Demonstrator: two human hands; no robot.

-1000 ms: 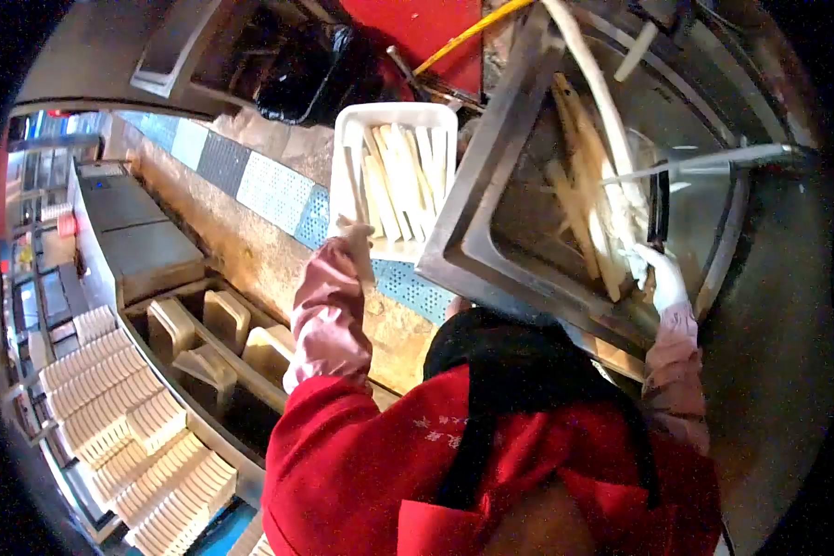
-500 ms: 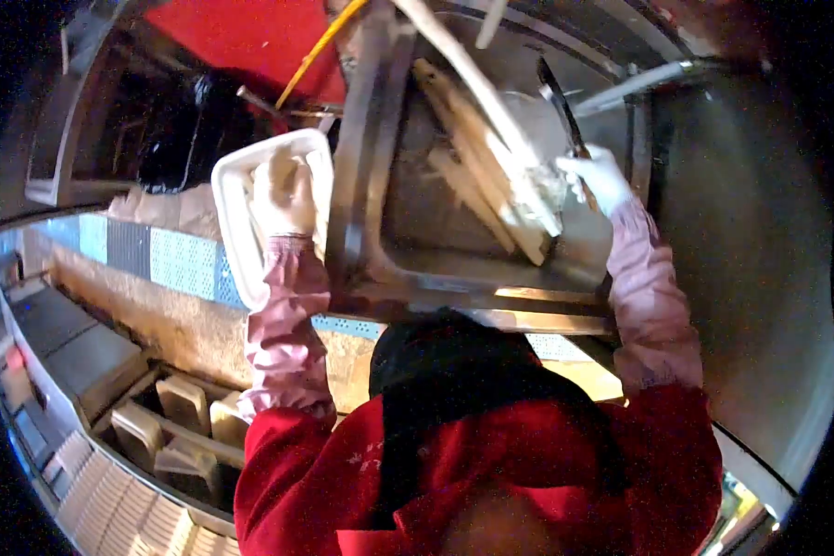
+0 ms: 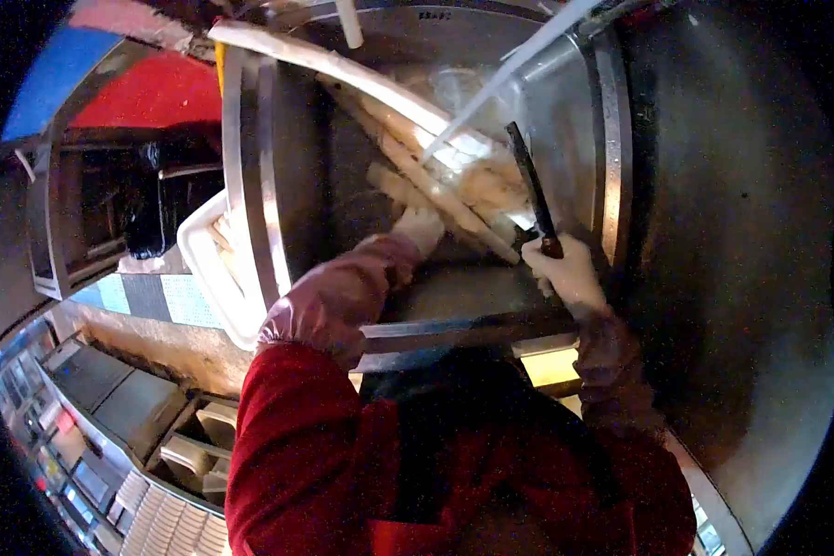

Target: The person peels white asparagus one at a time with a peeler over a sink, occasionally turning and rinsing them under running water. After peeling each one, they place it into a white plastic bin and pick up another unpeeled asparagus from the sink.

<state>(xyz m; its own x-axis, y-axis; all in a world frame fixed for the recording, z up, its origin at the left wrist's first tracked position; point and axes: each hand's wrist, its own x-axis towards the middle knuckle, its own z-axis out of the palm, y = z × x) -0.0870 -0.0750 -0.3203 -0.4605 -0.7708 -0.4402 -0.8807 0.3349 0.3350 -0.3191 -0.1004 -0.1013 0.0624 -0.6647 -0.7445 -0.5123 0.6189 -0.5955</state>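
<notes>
In the metal sink (image 3: 320, 269) lies a heap of long, tan, stick-like pieces (image 3: 463, 215), partly under water. A longer pale stick (image 3: 334, 67) slants across them, one end resting over the sink's back left rim. My left hand (image 3: 420, 228), in a whitish glove, reaches low into the sink against the near end of a short tan piece (image 3: 387, 183); its fingers are blurred and partly hidden. At the sink's right side, my gloved right hand (image 3: 567, 269) is closed round the handle of a dark knife (image 3: 530, 185), which points up and away.
A white tub (image 3: 195, 246) holding some pale pieces stands against the sink's left side. A light streak of water or pipe (image 3: 519, 60) crosses the back right of the sink. A black plastic bag (image 3: 153, 199) is farther left, and a wide metal surface (image 3: 732, 278) lies to the right.
My left hand has left the white tub and moved right into the sink, down to the sticks. My right hand still holds the knife, now lower and nearer me. The view has shifted.
</notes>
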